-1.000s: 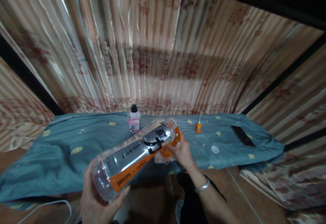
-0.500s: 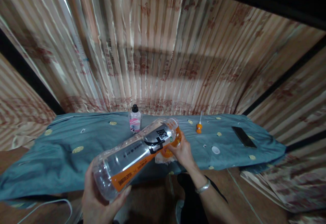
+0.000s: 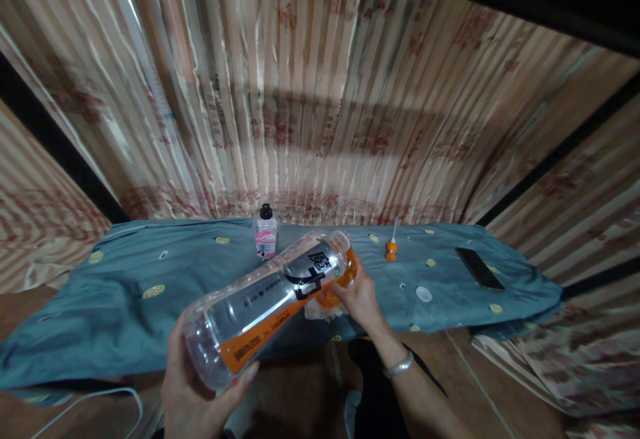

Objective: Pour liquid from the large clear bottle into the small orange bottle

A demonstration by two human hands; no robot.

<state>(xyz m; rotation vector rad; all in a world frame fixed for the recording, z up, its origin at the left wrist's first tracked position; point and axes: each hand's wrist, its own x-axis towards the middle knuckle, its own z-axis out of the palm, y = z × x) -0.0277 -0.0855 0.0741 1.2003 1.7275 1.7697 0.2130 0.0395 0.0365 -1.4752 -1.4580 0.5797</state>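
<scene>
My left hand (image 3: pixel 200 386) is wrapped round the base of a large clear plastic drink bottle (image 3: pixel 265 312) with a silver and orange label. The bottle leans, its base near me and its uncapped mouth up and to the right. My right hand (image 3: pixel 357 299) grips an orange bottle (image 3: pixel 330 298), partly hidden behind the clear one. The clear bottle's mouth is right by the orange bottle's top; whether they touch I cannot tell. A crumpled white tissue (image 3: pixel 320 312) lies under the orange bottle. Liquid inside the clear bottle is hard to make out.
On the teal bedsheet (image 3: pixel 190 266) stands a small clear bottle with a black cap (image 3: pixel 266 232). To the right lie an orange pump top with a tube (image 3: pixel 391 250), a white round cap (image 3: pixel 423 294) and a dark phone (image 3: pixel 479 269). Striped curtains (image 3: pixel 310 92) hang behind.
</scene>
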